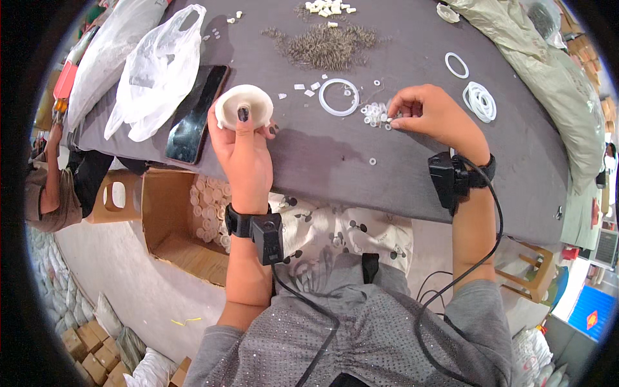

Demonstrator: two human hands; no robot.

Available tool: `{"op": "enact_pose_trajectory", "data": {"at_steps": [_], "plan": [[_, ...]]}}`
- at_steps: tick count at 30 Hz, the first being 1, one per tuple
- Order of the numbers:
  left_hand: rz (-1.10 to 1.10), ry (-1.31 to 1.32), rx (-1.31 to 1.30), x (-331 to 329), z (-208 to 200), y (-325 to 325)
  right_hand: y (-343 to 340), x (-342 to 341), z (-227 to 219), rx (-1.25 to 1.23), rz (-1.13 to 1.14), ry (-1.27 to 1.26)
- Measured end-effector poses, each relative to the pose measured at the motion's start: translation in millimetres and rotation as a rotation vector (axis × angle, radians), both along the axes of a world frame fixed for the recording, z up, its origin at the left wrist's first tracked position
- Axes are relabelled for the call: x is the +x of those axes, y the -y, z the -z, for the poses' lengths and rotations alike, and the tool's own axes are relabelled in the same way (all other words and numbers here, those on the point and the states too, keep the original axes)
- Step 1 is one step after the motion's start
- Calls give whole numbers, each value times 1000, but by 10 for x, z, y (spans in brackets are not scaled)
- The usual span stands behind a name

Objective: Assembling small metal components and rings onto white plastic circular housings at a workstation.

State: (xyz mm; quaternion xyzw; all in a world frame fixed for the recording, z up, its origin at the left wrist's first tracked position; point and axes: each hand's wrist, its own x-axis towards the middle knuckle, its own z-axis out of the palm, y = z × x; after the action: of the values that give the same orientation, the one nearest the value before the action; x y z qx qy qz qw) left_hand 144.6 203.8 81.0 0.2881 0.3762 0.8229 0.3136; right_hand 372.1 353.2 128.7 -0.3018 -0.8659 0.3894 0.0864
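My left hand (245, 155) grips a white round plastic cap (261, 103) with a short stem at its middle. The thumb presses on that stem while the fingers wrap under the rim. To the right, my right hand (442, 116) has thumb and fingertips pinched together at the edge of a small pile of translucent white washers (373, 115); whatever lies between the tips is too small to make out. One loose washer (373, 161) lies nearer to me. Between my hands, a large white sealing ring (322, 97) rests flat on the grey table (309, 174).
Farther back lie a heap of small metal springs (322, 48) and white plastic pieces (329, 8). More rings (474, 103) are stacked at right. A phone (184, 132) and plastic bag (155, 71) lie left. Below stands a cardboard box (164, 213) of round parts. Another person (55, 193) is at left.
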Motion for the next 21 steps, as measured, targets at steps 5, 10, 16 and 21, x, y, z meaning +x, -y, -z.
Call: {"op": "enact_pose_trajectory", "data": {"at_steps": [5,10,16,21], "plan": [[-22,-9,-23,26,-34,5,21,-18,19,25,6,31],[-7,-13,-14,16,-35,25,10,-31,-25,-31,3,-5],[0,-15,-5,12,-33,15,-52,37,1,-124,105,-60],[-11,-21,-16,1,-29,18,-103,100,-61,-139,97,30]]}}
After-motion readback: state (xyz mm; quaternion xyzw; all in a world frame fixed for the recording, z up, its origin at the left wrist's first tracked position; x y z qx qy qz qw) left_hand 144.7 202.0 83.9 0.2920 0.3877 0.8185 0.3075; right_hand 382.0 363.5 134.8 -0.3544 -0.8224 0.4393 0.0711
